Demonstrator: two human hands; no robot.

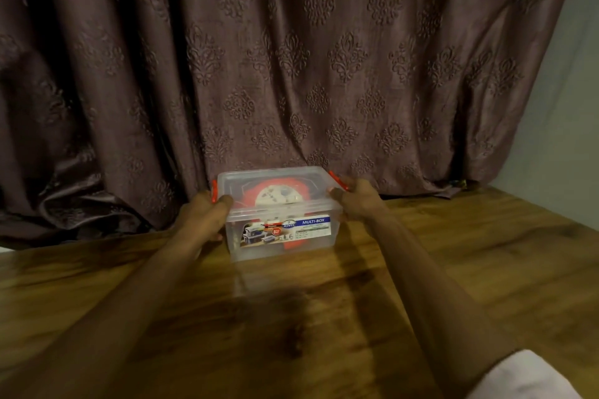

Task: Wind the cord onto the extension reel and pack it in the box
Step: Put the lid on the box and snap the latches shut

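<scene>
Gripping the lidded box (278,230) mid-frame, left hand (204,210) and right hand (355,201) clasp its ends. Looks rigid, slick, reel-heavy; hold beneath the clips (338,180).

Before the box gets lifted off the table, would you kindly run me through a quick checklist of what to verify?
1. Extension reel inside the clear box: ok, red and white reel visible through the plastic.
2. Lid seated on the box: ok, it lies on top.
3. Left clip latched: cannot tell, the left hand partly covers it.
4. Right clip latched: cannot tell, the right hand is at it.
5. Cord fully wound: cannot tell, the plastic blurs the detail.
6. Box resting flat on the wooden table: ok.
</scene>
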